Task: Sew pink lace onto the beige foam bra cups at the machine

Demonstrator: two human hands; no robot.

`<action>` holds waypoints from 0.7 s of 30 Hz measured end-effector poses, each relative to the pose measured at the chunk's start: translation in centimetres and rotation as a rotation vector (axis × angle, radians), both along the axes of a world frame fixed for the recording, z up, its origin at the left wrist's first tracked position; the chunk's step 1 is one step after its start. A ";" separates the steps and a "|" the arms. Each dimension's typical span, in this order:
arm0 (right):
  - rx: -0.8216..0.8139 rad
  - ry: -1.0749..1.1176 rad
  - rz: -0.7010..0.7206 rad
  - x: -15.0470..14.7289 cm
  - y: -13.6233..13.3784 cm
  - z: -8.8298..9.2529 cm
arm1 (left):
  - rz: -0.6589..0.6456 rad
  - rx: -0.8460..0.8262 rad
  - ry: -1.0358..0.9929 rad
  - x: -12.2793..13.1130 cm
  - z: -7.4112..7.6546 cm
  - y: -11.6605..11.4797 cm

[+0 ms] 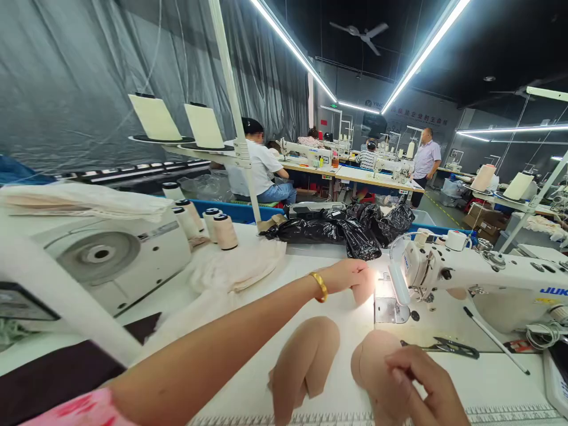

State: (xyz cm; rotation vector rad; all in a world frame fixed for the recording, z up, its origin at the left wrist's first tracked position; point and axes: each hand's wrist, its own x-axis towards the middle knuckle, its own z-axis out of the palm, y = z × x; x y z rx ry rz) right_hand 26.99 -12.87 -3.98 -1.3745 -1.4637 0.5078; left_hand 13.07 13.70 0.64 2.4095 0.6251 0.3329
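Observation:
My left hand (352, 275) is reached out toward the sewing machine, its fingers closed on a small beige fabric piece (364, 288) just left of the needle area. Close to me, my right hand (423, 378) has its fingers bent in a pinch at a beige cup-shaped fabric piece (377, 361), partly covering it. Another beige cup-shaped fabric piece (306, 355) lies curved on the white table (248, 355) beneath my left forearm. The sewing machine (448, 266) stands to the right, its lamp lighting the metal plate (391, 309).
Black thread snips (457, 347) and a thin white rod (497, 341) lie right of my right hand. A ruler strip (328, 419) edges the table's front. Pale fabric (239, 263), thread cones (225, 232) and black plastic bags (328, 231) sit behind. Other people work farther off.

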 end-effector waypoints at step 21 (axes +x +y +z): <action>-0.078 0.162 -0.339 2.3 2.7 -5.9 | 0.370 0.470 0.243 7.1 -0.5 3.0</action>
